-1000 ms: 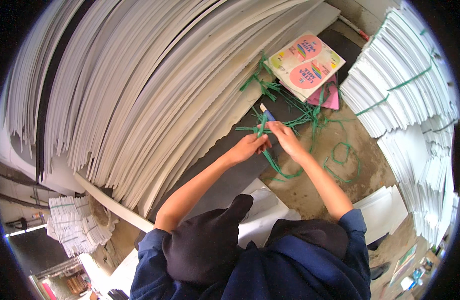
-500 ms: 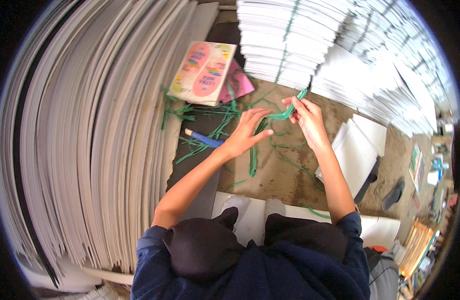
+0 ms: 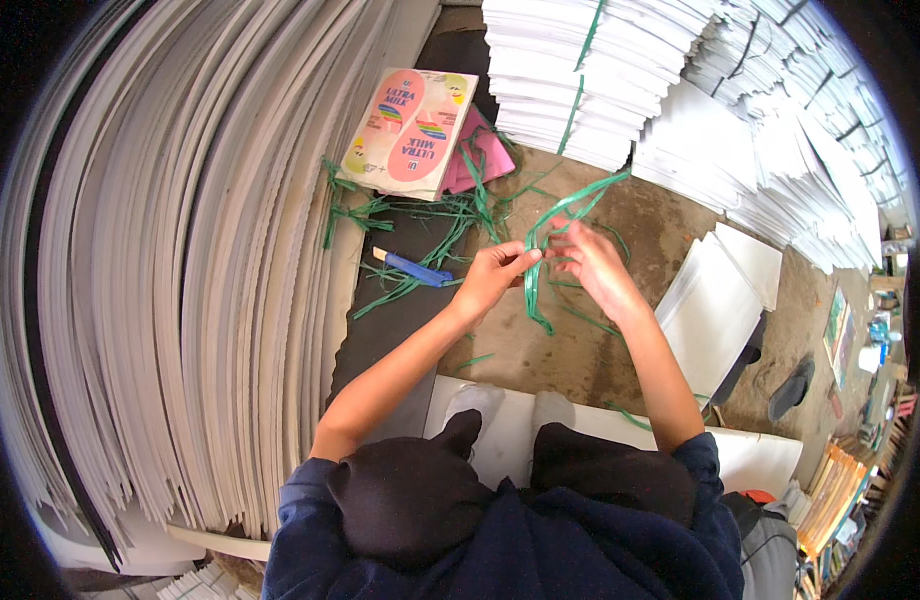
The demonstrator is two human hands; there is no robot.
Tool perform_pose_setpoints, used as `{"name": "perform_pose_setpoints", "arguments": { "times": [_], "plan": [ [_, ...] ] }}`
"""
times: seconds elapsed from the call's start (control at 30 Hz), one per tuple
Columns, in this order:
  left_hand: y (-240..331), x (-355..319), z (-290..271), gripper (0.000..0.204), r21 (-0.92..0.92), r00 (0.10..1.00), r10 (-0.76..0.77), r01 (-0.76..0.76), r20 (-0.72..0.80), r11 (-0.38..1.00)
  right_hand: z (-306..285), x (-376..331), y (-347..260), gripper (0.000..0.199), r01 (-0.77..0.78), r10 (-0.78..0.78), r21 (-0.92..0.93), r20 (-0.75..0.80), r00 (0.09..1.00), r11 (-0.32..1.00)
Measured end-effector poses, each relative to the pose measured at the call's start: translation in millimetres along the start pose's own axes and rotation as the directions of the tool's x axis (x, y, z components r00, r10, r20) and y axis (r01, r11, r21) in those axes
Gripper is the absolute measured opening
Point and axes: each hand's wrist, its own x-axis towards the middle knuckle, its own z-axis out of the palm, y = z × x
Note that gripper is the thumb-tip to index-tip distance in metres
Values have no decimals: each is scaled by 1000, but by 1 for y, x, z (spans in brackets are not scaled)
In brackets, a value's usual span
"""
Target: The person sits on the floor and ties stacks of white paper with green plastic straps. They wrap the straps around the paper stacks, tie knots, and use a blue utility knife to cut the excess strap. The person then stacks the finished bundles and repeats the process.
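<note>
Between thumb and fingers of my left hand (image 3: 500,275) is a bundle of green plastic twine (image 3: 533,295), its ends hanging down and a loop rising up to the right. My right hand (image 3: 592,265) is just to the right of it, fingers bent toward the twine and smeared by motion; whether they grip a strand is unclear. To the left lies a slim blue-handled tool (image 3: 415,268) with a pale tip, among loose green strands (image 3: 445,235) on a dark sheet (image 3: 375,340).
A tall row of stacked sheets (image 3: 230,260) fills the left side. Ahead stand a pink-and-white printed carton (image 3: 410,130) and a white paper stack (image 3: 570,80) tied with green twine. Loose white sheets (image 3: 710,305) and a dark sandal (image 3: 791,389) lie on the floor at right.
My left hand has closed on the twine. My right hand has come down and left, and the twine now hangs from my left hand with its loop spread out.
</note>
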Motion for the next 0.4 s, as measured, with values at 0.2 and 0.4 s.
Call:
{"name": "perform_pose_setpoints", "arguments": {
  "times": [0.2, 0.4],
  "plan": [
    [3, -5, 6, 20, -36, 999, -15, 14, -41, 999, 6, -3, 12, 28, 56, -70, -252, -50, 996, 966],
    [-5, -2, 8, 22, -57, 992, -120, 121, 31, 991, -10, -11, 7, 26, 10, -37, -209, -124, 992, 978]
  ]
}}
